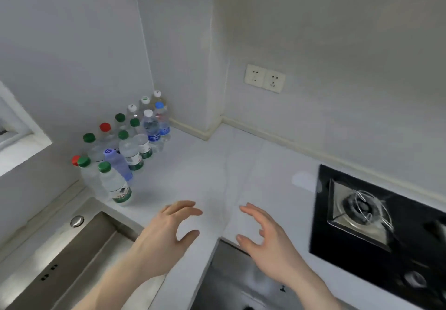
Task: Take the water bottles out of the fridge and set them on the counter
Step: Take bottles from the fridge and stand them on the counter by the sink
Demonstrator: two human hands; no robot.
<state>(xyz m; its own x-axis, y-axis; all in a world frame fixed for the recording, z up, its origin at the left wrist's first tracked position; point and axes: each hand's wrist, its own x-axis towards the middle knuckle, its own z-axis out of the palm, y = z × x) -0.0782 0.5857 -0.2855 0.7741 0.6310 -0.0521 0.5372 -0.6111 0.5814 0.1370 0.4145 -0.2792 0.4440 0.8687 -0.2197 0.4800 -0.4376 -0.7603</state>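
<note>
Several clear water bottles [130, 150] with green, red, white and blue caps stand upright in a cluster on the white counter [217, 165], along the left wall toward the corner. The nearest one, a green-capped bottle [114, 184], stands by the sink's far corner. My left hand [169, 232] hovers over the counter's front edge, fingers spread and curved, holding nothing. My right hand [263, 235] hovers beside it, also spread and empty. Both hands are apart from the bottles. No fridge is in view.
A steel sink [62, 261] is sunk into the counter at the lower left. A black gas hob [376, 227] with a burner lies at the right. Two wall sockets [264, 78] sit on the back wall. A window sill [21, 150] juts out at the left.
</note>
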